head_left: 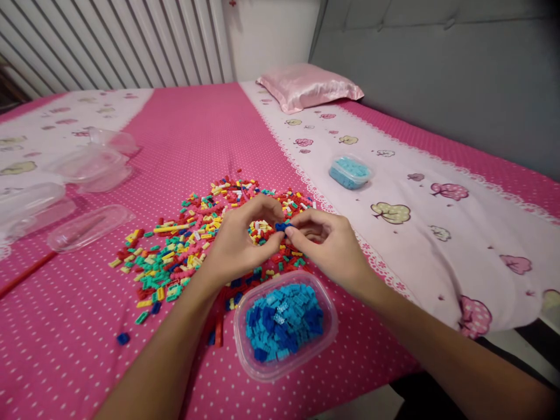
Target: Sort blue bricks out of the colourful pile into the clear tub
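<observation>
Between the fingertips of both hands is a small dark blue toy brick, or a few joined together; I cannot tell which. My left hand pinches it from the left, my right hand from the right. Beneath and behind them spreads a pile of mixed toy bricks in red, yellow, green, pink, white and blue. Close in front of my wrists stands a clear plastic tub holding light and dark blue bricks.
A lidded tub of light blue bricks sits on the right. Several clear containers and a flat clear lid lie at left, near a red stick. One blue brick lies apart. A pink pillow rests at the back.
</observation>
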Tool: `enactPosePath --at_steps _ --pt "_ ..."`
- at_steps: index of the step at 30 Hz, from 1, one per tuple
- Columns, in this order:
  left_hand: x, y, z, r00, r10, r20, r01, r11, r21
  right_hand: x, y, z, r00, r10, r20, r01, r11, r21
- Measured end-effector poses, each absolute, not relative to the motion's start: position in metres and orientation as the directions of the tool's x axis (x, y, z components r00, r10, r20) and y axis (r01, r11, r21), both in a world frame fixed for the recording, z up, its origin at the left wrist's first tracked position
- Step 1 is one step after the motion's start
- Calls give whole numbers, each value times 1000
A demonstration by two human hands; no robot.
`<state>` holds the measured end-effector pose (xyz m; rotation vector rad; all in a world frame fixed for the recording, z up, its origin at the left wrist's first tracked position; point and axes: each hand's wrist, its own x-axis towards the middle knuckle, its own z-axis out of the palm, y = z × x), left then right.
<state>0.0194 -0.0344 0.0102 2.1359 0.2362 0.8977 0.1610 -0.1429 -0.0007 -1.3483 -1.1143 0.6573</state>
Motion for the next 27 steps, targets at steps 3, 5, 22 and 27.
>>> enactPosePath --at_steps 3,5,22,27 --pt "19 -33 11 751 433 498 -134 -639 757 164 -143 0 361 902 237 246 153 -957" --pt "18 -32 13 783 434 446 -131 -586 800 167 -143 1 339 914 222 243 143 -959" --pt "18 -24 10 770 528 358 -171 -369 913 179 -144 5 118 975 -188 -399 -127 -908" --pt "19 -25 13 762 543 353 -147 -386 911 177 -143 4 129 980 -153 -355 -99 -930"
